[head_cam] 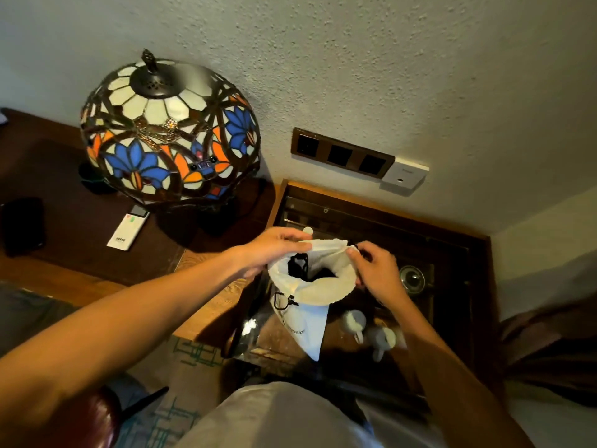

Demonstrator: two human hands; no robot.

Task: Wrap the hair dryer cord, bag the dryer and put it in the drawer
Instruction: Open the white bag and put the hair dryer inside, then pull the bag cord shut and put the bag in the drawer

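Observation:
A white drawstring bag (pixel 307 315) hangs in the air over a low glass-topped cabinet (pixel 452 253). Its mouth is held wide and the black hair dryer (pixel 298 265) shows inside, mostly hidden by the cloth. My left hand (pixel 274 247) pinches the far left rim of the bag. My right hand (pixel 376 270) pinches the right rim. A black drawstring with a toggle (pixel 284 300) dangles on the front of the bag. No drawer can be made out for certain.
A stained-glass lamp (pixel 169 130) stands on the dark wooden desk (pixel 64 176) at left, with a white remote (pixel 127 227) beside its base. Two cups (pixel 355 321) and a glass (pixel 412 279) lie under the cabinet's glass. A socket panel (pixel 342 155) is on the wall.

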